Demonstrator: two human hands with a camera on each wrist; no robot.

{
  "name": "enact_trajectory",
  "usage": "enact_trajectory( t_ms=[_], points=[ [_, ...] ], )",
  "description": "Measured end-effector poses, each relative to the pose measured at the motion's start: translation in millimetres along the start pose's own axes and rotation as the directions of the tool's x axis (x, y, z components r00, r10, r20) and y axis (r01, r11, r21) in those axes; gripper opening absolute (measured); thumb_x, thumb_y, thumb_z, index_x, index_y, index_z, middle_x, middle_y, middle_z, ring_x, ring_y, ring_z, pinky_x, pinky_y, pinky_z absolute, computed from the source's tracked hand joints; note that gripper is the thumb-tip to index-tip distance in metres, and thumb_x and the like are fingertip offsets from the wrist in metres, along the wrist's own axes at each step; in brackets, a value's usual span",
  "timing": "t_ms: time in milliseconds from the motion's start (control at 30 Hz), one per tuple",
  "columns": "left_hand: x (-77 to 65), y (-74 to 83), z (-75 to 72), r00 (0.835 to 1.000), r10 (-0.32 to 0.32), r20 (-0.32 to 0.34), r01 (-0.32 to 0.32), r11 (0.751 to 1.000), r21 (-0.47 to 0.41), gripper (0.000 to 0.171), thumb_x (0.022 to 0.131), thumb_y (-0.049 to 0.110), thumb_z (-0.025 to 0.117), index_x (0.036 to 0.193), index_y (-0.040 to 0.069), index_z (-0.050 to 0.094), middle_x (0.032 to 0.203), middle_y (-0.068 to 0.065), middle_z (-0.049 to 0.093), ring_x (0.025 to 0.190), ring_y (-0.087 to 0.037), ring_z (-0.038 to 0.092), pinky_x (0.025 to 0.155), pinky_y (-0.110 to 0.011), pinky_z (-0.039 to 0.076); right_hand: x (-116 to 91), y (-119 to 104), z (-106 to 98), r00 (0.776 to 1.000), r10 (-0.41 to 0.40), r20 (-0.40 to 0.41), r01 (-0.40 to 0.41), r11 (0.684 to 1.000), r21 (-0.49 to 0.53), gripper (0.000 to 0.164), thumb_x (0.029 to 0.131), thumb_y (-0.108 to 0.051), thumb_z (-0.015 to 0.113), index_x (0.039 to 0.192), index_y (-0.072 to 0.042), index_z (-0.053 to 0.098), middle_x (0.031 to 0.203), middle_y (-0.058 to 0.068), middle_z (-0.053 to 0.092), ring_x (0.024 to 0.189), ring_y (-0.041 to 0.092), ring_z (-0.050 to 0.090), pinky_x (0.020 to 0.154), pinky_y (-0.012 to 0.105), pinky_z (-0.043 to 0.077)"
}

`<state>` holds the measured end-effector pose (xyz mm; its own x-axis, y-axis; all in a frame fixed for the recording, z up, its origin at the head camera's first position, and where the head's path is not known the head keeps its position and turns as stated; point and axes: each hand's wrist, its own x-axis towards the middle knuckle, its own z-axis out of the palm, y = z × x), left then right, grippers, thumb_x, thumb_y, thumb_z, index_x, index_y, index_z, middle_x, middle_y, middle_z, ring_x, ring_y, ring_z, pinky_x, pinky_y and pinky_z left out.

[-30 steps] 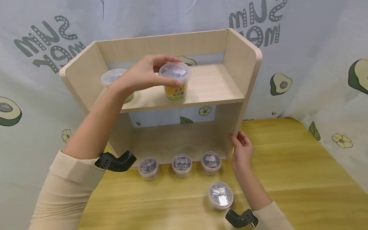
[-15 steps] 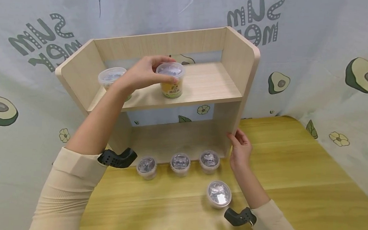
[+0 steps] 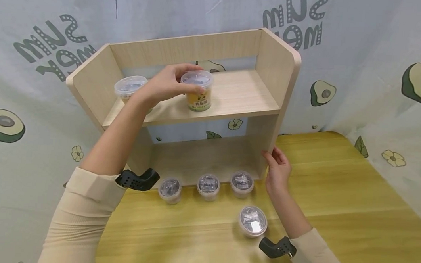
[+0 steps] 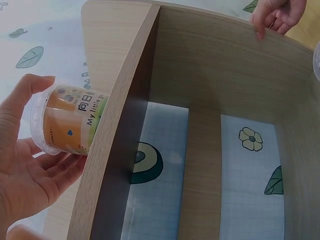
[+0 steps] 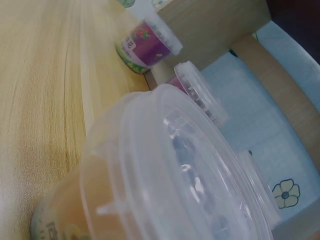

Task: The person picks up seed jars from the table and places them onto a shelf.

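Note:
My left hand [image 3: 166, 83] grips a clear-lidded plastic tub [image 3: 199, 101] with a yellow-orange label, at the upper board of a light wooden shelf [image 3: 241, 89]. In the left wrist view, the thumb lies at the tub's [image 4: 70, 120] lid rim and the fingers curl along its other side; the board's edge hides its base. A second lidded tub [image 3: 128, 85] stands at the left end of that board, partly behind my forearm. My right hand [image 3: 278, 171] holds the front edge of the shelf's right side panel low down, thumb on the inner face.
Three lidded tubs, left [image 3: 169, 189], middle [image 3: 208, 186] and right [image 3: 241, 183], line the shelf's lower front. Another tub [image 3: 253, 221] stands nearer on the yellow wood-grain table [image 3: 352, 218]. One tub [image 5: 145, 47] in the right wrist view has a purple label. A printed curtain [image 3: 361, 48] hangs behind.
The tub in my left hand has shifted slightly left and back on the upper board. My right hand stays on the side panel. The head view has swayed a little.

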<state>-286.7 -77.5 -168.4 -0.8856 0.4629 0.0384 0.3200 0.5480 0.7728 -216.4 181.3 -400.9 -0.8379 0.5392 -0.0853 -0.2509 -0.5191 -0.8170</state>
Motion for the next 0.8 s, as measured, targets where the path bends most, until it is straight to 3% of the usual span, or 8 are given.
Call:
enact_trajectory(
  t_ms=[500,800],
  points=[
    [-0.8,2.4,-1.3,1.0,0.009,0.003,-0.009,1.0,-0.004,0.067,0.078,0.035,0.071,0.138,0.026,0.042,0.134,0.001,0.046,0.118,-0.011,0.044,0.103,-0.034,0.033,1.1,0.3,0.5,1.0,-0.006,-0.012,0.007,1.0,0.024,0.032,0.079,0.014,0.061,0.076,-0.017,0.067,0.085,-0.006,0.066,0.096,0.012,0.055,0.081,0.016,0.046],
    [-4.0,6.7,-1.4,0.999,0.026,-0.031,-0.028,0.999,-0.036,0.064,0.078,0.035,0.072,0.135,0.027,0.045,0.143,0.002,0.04,0.117,-0.014,0.047,0.102,-0.036,0.035,1.8,1.0,-0.3,1.0,0.003,-0.012,-0.003,1.0,-0.001,0.029,0.079,0.011,0.063,0.079,-0.018,0.067,0.09,-0.006,0.064,0.099,0.013,0.054,0.085,0.018,0.045]
  ],
)
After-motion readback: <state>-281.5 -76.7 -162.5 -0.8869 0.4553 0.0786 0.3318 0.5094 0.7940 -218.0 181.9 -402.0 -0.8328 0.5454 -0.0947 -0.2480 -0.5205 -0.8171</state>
